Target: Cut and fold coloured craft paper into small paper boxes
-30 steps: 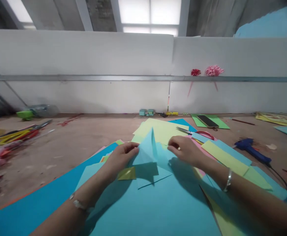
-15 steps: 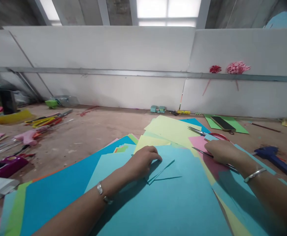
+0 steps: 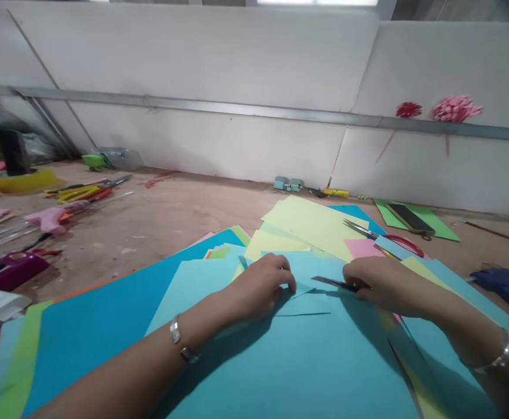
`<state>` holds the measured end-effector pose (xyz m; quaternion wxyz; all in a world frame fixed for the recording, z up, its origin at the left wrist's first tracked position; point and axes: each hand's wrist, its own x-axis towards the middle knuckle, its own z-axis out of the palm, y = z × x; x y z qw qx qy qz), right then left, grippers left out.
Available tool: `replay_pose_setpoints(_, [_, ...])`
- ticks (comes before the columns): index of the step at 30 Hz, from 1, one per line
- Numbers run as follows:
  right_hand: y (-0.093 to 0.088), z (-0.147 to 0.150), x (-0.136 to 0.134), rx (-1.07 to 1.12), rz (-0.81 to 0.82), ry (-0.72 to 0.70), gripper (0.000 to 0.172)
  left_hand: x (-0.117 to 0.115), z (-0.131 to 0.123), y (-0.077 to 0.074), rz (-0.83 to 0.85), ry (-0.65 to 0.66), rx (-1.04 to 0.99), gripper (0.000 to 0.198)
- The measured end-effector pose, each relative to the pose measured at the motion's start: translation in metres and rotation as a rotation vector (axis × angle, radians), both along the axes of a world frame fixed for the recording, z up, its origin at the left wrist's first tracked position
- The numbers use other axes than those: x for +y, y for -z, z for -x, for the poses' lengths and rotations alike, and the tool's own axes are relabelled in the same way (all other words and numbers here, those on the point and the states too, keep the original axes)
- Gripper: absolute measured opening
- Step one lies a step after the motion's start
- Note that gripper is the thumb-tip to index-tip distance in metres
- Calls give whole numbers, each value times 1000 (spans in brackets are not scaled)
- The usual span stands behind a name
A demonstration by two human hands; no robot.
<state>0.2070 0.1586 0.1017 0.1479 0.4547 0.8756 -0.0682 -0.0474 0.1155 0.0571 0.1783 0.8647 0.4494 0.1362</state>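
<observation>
- Your big light-blue sheet is the main event: plain, flat-looking, right in front of you, below both hands.
- A deeper blue sheet sticks out on your left, with lime paper poking past it.
- Your left hand has its fingers curled in narrow, tips at a small light-blue piece; can't tell if you're pinching it or just pressing.
- Your right hand is closed around a slim blade.
- That small piece matches the sheet it's lying on, straight-edged, partly hidden by your left hand.
- The blade's dark and pointed, tip aimed left; grip end's inside your fist.
- Yellow tube way back: any print's too small to read.
</observation>
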Motion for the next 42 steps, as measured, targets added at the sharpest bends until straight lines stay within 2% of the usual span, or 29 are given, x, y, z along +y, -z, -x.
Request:
replay_pose_setpoints(3, [1,4,-2,17,53,-39,12,-1,-3,0,3,-35,-23,8])
replay_pose_setpoints(7, [-1,3,0,17,99,-19,13,1,-7,1,46,-64,-36,15])
replay_pose_setpoints(10, [-4,2,1,70,179,-79,14,-1,-7,0,112,-22,-83,8])
replay_pose_setpoints(16, [-10,-1,0,59,254,-141,12,-8,-12,-1,239,-45,-175,17])
replay_pose_setpoints(19, [-12,-3,-3,8,253,-119,12,-10,-18,1,229,-87,-162,3])
replay_pose_setpoints(23, [-13,-4,-9,-22,262,-126,15,-11,-25,5,190,-121,-125,16])
replay_pose_setpoints(29, [-13,-5,-7,-18,260,-104,13,-12,-30,6,149,-175,-98,6])
replay_pose_setpoints(34, [-12,-1,-9,-29,257,-130,11,-13,-31,8,135,-226,-97,13])
replay_pose_setpoints(42, [-4,0,-13,-30,273,-225,9,-14,-28,8,125,-163,-94,17])
